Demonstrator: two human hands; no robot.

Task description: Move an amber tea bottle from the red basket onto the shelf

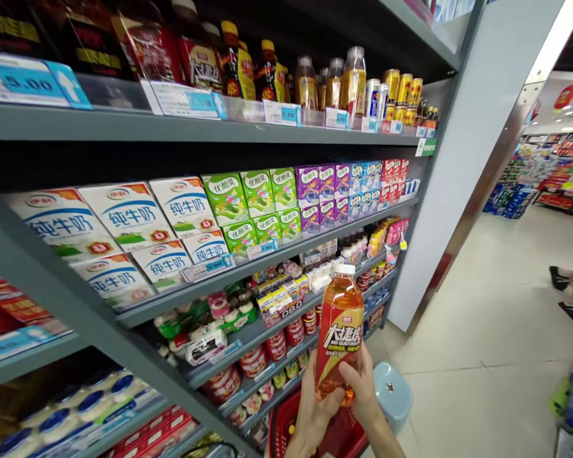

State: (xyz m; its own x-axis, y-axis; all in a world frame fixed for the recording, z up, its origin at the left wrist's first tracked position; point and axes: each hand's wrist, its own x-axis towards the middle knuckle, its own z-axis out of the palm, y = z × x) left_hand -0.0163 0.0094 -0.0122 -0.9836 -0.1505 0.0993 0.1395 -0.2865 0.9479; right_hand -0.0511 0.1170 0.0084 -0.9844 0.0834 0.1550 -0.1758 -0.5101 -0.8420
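Plainly, bottle (340,332) with "大捷" (and smaller "QUICK")

Right of lower centre, the bottle (342,321) is showing smooth, glossy clear plastic beneath a shiny label (339,346), with the basket (281,420) below showing red plastic. At left, the cartons (134,216) are looking like smooth coated card, and the shelf (248,130) above like matt painted metal. At right, the floor (477,331) is gleaming like polished tile, the stool (394,395) like smooth plastic.
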